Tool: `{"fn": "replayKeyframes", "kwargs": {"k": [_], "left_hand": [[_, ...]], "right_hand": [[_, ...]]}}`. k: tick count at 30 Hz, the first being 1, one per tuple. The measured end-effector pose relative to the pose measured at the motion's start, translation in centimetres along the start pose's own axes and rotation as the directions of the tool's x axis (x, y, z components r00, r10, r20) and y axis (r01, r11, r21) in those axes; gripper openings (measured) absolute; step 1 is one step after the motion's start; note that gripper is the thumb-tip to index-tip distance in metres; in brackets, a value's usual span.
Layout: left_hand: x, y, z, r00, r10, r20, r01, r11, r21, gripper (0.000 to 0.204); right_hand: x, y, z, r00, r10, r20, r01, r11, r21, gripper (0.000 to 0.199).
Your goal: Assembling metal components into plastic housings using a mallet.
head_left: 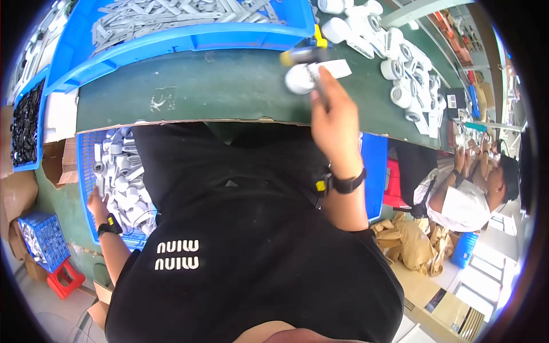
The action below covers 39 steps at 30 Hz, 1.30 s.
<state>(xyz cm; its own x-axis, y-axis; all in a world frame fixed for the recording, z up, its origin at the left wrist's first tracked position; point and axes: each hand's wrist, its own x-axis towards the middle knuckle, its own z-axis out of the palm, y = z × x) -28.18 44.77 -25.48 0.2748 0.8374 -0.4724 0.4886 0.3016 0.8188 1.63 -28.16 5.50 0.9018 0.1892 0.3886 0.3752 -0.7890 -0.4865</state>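
My right hand (334,123) rests on the green table (229,91) near its front edge. It is closed around a thin dark tool (303,56) with a grey and yellow end. The tool lies against a white round part (297,80) with a flat white piece (334,68) beside it. My left hand (98,201) hangs low at my left side, inside a blue crate (87,171) full of white and grey parts (123,183). Its fingers touch those parts; whether they grip one is not visible. Both wrists wear black bands.
A big blue bin of grey metal strips (171,23) fills the table's far side. White round parts (400,63) pile up at the right. A bin of black pieces (26,120), a small blue crate (43,240) and a red stool (66,277) stand at the left. Another person (474,200) works at the right.
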Motion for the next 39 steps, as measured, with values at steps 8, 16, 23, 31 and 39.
{"fn": "replayKeyframes", "kwargs": {"k": [8,16,23,31,39], "left_hand": [[-5.4,0.5,9.2,0.828,0.549,0.119,-0.435,0.494,0.753,0.031],[-38.8,24.6,25.2,-0.308,0.759,0.573,-0.886,-0.009,-0.464,0.053],[-46.4,25.2,35.8,-0.319,0.692,0.647,-0.941,-0.153,-0.301,0.07],[-44.1,28.4,36.3,-0.174,0.431,0.885,-0.806,0.454,-0.38,0.036],[-43.3,30.1,37.6,-0.289,0.691,0.662,-0.945,-0.098,-0.311,0.022]], "right_hand": [[1.1,-5.7,0.4,0.989,-0.018,0.148,-0.019,0.969,0.248,0.054],[0.8,0.8,1.8,0.838,0.451,0.306,-0.526,0.517,0.676,0.036],[0.6,0.5,2.4,0.848,0.463,0.257,-0.481,0.47,0.74,0.037],[-1.2,0.7,2.5,0.898,0.415,0.145,-0.357,0.497,0.791,0.04],[-0.1,0.9,1.8,0.935,0.248,0.253,-0.352,0.726,0.591,0.047]]}}
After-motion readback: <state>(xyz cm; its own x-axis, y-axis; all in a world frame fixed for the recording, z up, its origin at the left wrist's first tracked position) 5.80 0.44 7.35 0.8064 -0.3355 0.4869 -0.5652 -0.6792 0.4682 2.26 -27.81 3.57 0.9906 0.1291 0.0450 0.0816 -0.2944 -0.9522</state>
